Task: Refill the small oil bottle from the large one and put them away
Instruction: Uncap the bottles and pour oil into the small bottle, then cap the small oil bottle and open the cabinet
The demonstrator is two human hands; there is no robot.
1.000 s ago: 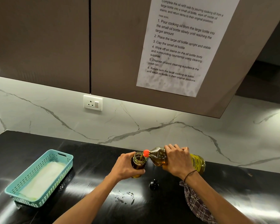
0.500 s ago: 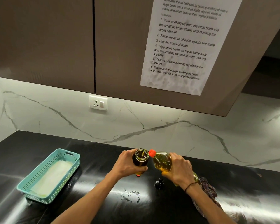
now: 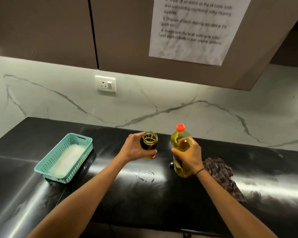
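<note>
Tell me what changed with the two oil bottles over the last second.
The right hand swung the large bottle from tipped over, its orange spout at the small bottle's mouth, back to upright, clear to the right of it. Pouring has stopped. The left hand keeps its grip on the open small bottle, and the right never let go. The teal basket, checked cloth and countertop smear stayed put.

wall: white marble backsplash, grey veins
socket: white switched outlet on wall, 11 o'clock
cabinets: brown upper cabinets, 12 o'clock
paper: printed sheet stuck on cabinet door, 1 o'clock
tabletop: glossy black, light glare streaks
</note>
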